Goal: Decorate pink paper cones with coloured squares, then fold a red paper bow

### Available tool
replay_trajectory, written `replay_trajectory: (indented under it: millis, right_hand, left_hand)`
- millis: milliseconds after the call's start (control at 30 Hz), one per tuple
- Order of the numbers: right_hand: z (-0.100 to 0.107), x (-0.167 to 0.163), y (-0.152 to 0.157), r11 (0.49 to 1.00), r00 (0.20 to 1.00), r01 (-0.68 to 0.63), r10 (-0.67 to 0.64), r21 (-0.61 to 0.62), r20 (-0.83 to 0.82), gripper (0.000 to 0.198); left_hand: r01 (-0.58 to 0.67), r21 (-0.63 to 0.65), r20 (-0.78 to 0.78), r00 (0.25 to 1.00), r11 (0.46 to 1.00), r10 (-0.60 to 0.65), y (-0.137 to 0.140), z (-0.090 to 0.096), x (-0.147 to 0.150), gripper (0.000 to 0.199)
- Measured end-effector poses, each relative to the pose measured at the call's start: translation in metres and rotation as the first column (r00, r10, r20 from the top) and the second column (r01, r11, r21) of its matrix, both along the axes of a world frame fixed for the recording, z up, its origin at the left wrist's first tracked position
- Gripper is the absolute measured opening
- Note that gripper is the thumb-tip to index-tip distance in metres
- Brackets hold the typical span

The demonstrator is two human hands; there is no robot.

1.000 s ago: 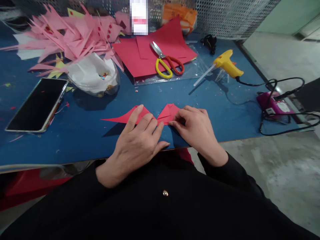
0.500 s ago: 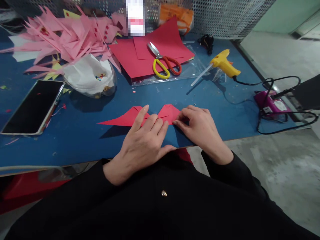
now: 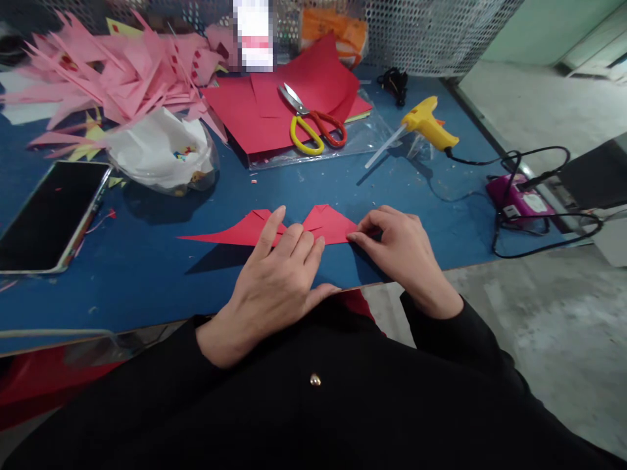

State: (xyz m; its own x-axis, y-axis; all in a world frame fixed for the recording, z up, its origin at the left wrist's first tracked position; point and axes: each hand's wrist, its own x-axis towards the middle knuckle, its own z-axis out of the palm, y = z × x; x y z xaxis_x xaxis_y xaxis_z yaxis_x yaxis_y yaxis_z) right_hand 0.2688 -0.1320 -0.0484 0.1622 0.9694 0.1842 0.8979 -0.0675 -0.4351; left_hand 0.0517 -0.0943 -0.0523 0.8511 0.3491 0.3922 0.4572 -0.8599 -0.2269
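Note:
A folded piece of red paper [image 3: 333, 224] lies along the near edge of the blue table, with a long point to the left and two raised folded peaks. My left hand [image 3: 277, 271] rests over its middle, fingers stretched out and pressing on it, thumb out toward the table edge. The paper beneath those fingers is hidden. At the paper's right end, my right hand [image 3: 399, 238] pinches the edge between thumb and forefinger, its other fingers curled.
Beyond the paper are scissors [image 3: 306, 121] on red sheets [image 3: 230, 111], a yellow glue gun [image 3: 431, 124] with a cord, and a purple box [image 3: 519, 196]. On the left are a phone [image 3: 51, 215], a bag with white lining [image 3: 157, 147] and pink paper pieces [image 3: 127, 72].
My right hand has slid a little rightward along the paper's edge, still pinching. My left hand keeps its place on the paper. The whole view has shifted slightly.

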Motion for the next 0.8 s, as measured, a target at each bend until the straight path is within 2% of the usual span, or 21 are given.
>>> replay_trajectory:
  millis: [200,433,633,800]
  right_hand:
    - [-0.003,-0.002,0.000,1.000,0.999,-0.008,0.008,0.009,0.045,0.015]
    - [-0.004,0.004,-0.001,0.999,0.999,0.042,-0.042,0.020,-0.013,0.019]
    - [-0.005,0.015,-0.007,0.998,0.998,0.064,-0.064,0.016,-0.002,0.021]
    - [-0.005,0.028,-0.011,0.994,0.994,0.108,-0.108,0.015,0.018,0.023]
  left_hand:
    - [0.025,0.004,-0.015,1.000,1.000,-0.025,-0.001,-0.001,0.007,0.068]
    - [0.030,-0.003,-0.025,0.999,1.000,-0.030,0.000,-0.004,0.009,0.071]
    - [0.053,-0.079,0.023,0.998,0.995,-0.052,-0.001,-0.006,0.008,0.071]
    - [0.067,-0.124,0.054,0.997,0.990,-0.061,-0.001,-0.007,0.008,0.063]
